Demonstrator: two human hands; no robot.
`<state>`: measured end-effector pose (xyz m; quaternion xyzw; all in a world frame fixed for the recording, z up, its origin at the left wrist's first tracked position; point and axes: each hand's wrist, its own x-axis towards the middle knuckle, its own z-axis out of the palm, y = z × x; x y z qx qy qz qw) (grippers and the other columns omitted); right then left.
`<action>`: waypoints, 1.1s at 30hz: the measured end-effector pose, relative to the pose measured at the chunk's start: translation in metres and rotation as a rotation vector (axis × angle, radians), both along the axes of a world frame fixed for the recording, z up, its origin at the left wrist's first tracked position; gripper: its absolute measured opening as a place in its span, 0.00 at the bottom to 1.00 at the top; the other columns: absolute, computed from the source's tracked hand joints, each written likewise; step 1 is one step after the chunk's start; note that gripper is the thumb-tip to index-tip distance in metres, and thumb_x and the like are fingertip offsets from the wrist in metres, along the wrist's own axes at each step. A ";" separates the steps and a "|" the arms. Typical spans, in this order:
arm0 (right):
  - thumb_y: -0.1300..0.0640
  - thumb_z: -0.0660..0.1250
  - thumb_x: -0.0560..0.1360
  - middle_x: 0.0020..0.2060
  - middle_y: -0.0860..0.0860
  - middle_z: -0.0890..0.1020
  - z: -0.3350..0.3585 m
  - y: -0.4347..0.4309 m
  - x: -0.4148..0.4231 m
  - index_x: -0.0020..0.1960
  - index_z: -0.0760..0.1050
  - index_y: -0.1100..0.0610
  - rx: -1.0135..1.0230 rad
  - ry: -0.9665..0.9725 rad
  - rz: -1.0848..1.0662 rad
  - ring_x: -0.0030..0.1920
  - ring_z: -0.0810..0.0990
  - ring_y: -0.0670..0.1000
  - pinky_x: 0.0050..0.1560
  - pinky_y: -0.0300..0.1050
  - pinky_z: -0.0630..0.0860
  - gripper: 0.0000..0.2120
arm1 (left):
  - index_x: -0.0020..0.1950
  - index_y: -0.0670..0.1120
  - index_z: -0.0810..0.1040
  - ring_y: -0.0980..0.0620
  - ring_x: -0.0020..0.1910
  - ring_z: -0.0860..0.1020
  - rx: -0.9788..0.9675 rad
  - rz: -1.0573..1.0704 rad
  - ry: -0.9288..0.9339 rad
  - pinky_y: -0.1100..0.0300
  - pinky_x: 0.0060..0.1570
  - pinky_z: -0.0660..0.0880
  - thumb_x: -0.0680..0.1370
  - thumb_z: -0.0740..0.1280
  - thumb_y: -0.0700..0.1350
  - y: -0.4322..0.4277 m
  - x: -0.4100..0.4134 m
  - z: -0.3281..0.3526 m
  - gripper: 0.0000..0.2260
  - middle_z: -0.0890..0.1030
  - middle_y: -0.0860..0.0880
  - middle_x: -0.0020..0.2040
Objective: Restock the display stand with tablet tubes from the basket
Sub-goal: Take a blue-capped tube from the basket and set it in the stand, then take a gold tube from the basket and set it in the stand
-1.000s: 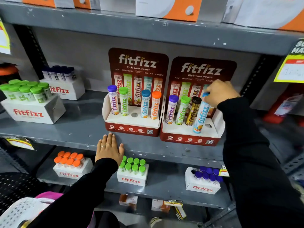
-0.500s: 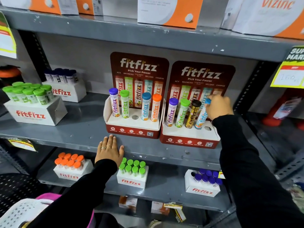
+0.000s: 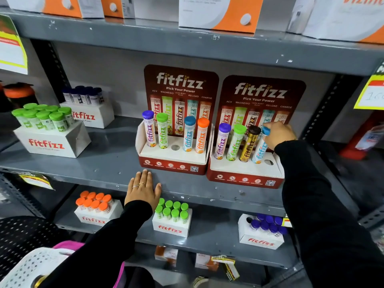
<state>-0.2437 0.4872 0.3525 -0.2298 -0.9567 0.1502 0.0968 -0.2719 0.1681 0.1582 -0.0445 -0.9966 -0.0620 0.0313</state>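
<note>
Now the right hand (image 3: pixel 278 134), pinching the blue-capped white tablet tube (image 3: pixel 259 149), has pushed it down into the right red cardboard display stand (image 3: pixel 245 179); the end hole remains empty, and the left hand (image 3: pixel 143 189) lies flat.

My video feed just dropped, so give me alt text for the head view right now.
The right hand grips the blue cap of a tablet tube in the right display stand, beside purple, green and brown-capped tubes; one hole is empty. The left hand rests flat on the shelf edge, below the left display stand, which has a free middle hole.
</note>
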 end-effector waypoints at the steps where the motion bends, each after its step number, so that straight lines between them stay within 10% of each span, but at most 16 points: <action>1: 0.70 0.60 0.76 0.63 0.65 0.76 0.000 0.001 0.001 0.69 0.69 0.60 -0.003 0.011 0.000 0.62 0.75 0.65 0.66 0.56 0.73 0.22 | 0.75 0.43 0.50 0.48 0.75 0.48 0.004 -0.002 0.006 0.53 0.73 0.44 0.81 0.45 0.56 -0.001 0.000 0.000 0.26 0.51 0.46 0.76; 7: 0.74 0.60 0.71 0.69 0.61 0.71 0.006 -0.070 0.005 0.70 0.66 0.62 0.078 0.453 0.115 0.70 0.66 0.62 0.72 0.53 0.60 0.28 | 0.70 0.37 0.63 0.42 0.72 0.59 0.095 -0.073 0.102 0.48 0.71 0.51 0.76 0.43 0.58 -0.009 0.008 -0.002 0.32 0.64 0.40 0.72; 12: 0.75 0.60 0.60 0.50 0.63 0.85 -0.055 -0.205 -0.016 0.53 0.81 0.67 -0.023 0.662 0.670 0.48 0.81 0.66 0.53 0.44 0.66 0.24 | 0.66 0.36 0.69 0.40 0.67 0.65 0.149 -0.118 0.079 0.49 0.65 0.56 0.79 0.46 0.58 -0.040 0.050 -0.034 0.29 0.71 0.38 0.67; 21: 0.67 0.61 0.74 0.50 0.63 0.83 -0.206 -0.416 0.016 0.51 0.81 0.64 -0.066 -0.247 1.390 0.53 0.80 0.63 0.52 0.53 0.77 0.11 | 0.56 0.38 0.78 0.40 0.52 0.80 0.200 0.411 -0.331 0.54 0.59 0.62 0.80 0.38 0.58 -0.156 0.234 -0.144 0.35 0.82 0.39 0.54; 27: 0.63 0.57 0.77 0.55 0.62 0.82 -0.283 -0.499 0.034 0.59 0.75 0.58 0.170 -0.451 1.546 0.56 0.79 0.62 0.54 0.53 0.75 0.14 | 0.53 0.45 0.81 0.47 0.45 0.83 0.392 0.580 -0.495 0.55 0.37 0.80 0.81 0.38 0.58 -0.165 0.283 -0.154 0.33 0.85 0.47 0.49; 33: 0.57 0.59 0.80 0.58 0.59 0.80 -0.338 -0.538 0.042 0.65 0.68 0.60 0.307 -0.474 1.382 0.62 0.71 0.62 0.59 0.54 0.69 0.15 | 0.71 0.51 0.63 0.45 0.65 0.70 0.391 0.632 -0.460 0.53 0.63 0.69 0.67 0.31 0.66 -0.165 0.277 -0.151 0.40 0.69 0.49 0.70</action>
